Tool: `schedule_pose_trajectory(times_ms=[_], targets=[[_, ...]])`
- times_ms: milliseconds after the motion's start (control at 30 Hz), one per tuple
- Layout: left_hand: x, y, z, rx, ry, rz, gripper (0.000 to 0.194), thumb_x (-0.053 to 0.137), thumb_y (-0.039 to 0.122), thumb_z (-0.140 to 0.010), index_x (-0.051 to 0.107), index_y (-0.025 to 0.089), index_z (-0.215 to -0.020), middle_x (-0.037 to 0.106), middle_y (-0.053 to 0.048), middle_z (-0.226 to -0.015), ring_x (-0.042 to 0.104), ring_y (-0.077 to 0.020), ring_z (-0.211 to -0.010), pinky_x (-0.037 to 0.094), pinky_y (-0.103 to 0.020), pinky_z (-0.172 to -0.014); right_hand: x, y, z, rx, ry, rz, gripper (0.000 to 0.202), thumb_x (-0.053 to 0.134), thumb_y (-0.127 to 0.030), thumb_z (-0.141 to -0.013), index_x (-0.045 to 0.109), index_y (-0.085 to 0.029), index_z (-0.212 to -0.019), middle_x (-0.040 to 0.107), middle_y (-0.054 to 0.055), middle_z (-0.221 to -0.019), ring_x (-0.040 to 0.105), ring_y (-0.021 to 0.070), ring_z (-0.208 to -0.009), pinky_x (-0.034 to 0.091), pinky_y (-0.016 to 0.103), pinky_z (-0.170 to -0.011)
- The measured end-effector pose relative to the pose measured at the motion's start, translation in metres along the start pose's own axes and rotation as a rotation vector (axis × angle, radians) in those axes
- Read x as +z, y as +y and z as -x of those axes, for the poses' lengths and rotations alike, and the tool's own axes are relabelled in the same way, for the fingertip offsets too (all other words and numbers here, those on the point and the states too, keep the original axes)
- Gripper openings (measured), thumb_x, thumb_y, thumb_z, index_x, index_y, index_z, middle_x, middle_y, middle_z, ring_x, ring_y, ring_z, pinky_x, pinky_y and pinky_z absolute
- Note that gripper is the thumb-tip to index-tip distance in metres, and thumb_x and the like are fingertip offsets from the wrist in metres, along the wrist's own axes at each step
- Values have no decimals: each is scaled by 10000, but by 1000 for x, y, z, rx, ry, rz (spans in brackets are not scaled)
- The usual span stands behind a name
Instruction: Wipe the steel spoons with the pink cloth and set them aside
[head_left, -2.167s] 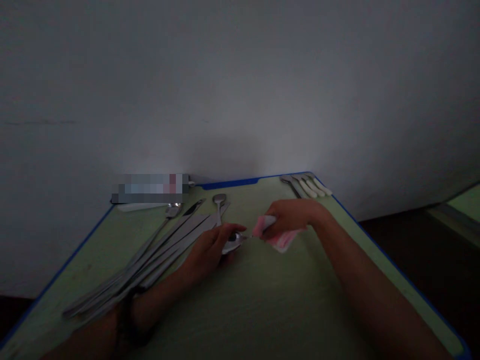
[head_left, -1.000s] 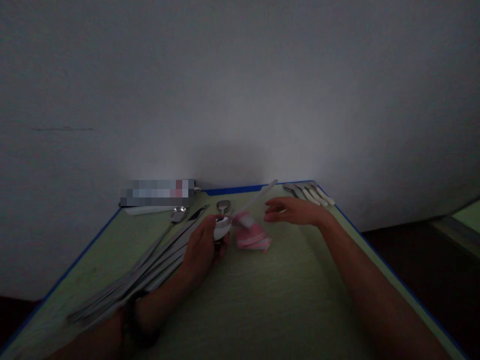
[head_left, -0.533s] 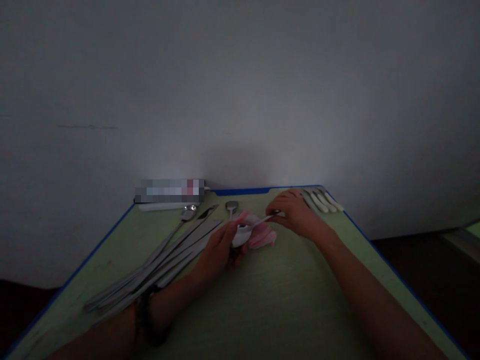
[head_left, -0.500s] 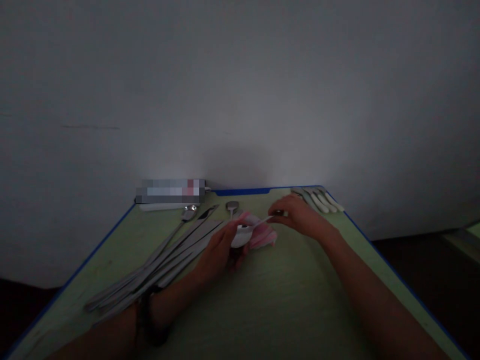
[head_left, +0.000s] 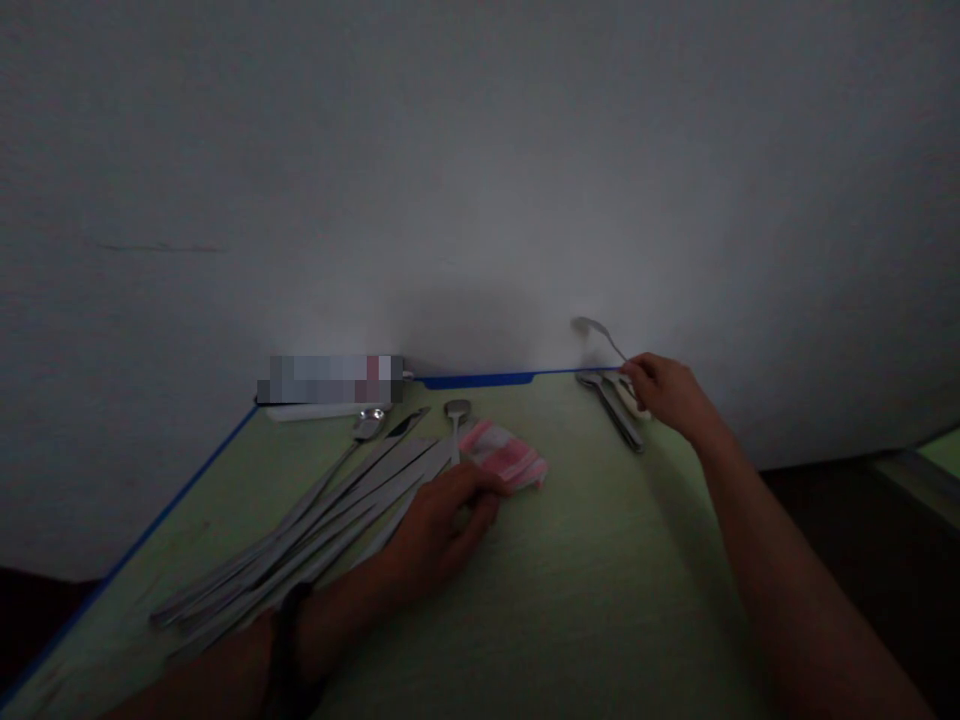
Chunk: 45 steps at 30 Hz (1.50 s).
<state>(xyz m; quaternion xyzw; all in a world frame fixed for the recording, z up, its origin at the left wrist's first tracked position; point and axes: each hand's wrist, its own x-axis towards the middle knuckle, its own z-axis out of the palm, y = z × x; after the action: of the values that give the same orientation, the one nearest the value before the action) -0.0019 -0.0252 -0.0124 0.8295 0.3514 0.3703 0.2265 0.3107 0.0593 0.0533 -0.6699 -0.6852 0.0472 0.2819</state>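
Two hands on dim green table, grey wall behind: right hand fingers grasping spoon; left hand released.

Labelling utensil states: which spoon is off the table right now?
The spoon in the right hand, bowl raised against the wall above the far right corner. The others lie flat: the small spoons under it and the long cutlery by the left hand.
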Motion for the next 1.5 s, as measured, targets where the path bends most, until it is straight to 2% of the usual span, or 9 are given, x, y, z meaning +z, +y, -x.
schedule_pose_trajectory(times_ms=[167,367,567,700,833,1033,1167,1267,1500], targets=[[-2,4,-4,72,25,38,113,466,162,-880,573,183,-908,601,-43,-863,560,-167,-824,446,-292,-743,2,-11,3,-92,-181,-47,365,359,-337,-876,661,-132,-880,584,33,-642,483,124,-556,339,246,-559],[2,1,-10,-290,92,412,225,466,334,-910,563,176,-1038,599,-14,-775,552,-136,-641,465,-266,-599,-7,-44,17,-307,-630,-249,378,463,-467,-842,688,-173,-919,553,-10,-640,407,86,-530,301,224,-515],[6,-5,-15,-376,184,847,387,487,474,-882,521,173,-1124,606,-46,-842,583,-166,-693,499,-272,-529,-9,-55,20,-326,-846,-308,388,551,-523,-779,700,-178,-878,589,4,-702,453,98,-606,329,225,-545],[4,-2,-17,-429,190,796,408,521,439,-874,518,175,-1184,610,-25,-818,573,-130,-643,497,-246,-533,-1,-57,22,-335,-942,-334,389,574,-524,-769,698,-170,-875,537,-18,-624,429,85,-559,309,220,-515],[-1,6,-19,-482,102,609,451,591,357,-836,487,164,-1230,595,42,-602,527,-89,-474,451,-198,-472,9,-64,25,-370,-993,-348,356,594,-491,-765,705,-182,-904,558,-20,-621,446,85,-552,315,218,-512],[0,6,-18,-508,47,567,514,615,362,-815,426,177,-1256,558,74,-533,492,-89,-401,401,-178,-380,2,-57,21,-356,-906,-300,347,577,-493,-770,709,-183,-856,576,-15,-633,453,90,-559,329,221,-523],[3,1,-18,-524,25,647,564,554,371,-853,348,172,-1340,559,51,-646,520,-95,-477,426,-191,-410,-2,-28,10,-262,-482,-44,364,474,-450,-845,711,-174,-850,625,15,-649,499,113,-568,344,239,-551],[4,0,-18,-510,-9,650,569,537,362,-862,333,180,-1361,567,33,-706,528,-97,-517,442,-206,-443,2,-6,3,-101,-181,134,328,466,-389,-858,707,-169,-894,698,71,-823,596,162,-708,392,258,-642],[2,3,-16,-460,-102,597,480,500,329,-875,401,184,-1322,539,33,-717,514,-102,-564,430,-215,-491,20,3,2,160,-191,446,353,417,-320,-875,702,-120,-935,690,179,-979,640,266,-909,433,319,-775]])
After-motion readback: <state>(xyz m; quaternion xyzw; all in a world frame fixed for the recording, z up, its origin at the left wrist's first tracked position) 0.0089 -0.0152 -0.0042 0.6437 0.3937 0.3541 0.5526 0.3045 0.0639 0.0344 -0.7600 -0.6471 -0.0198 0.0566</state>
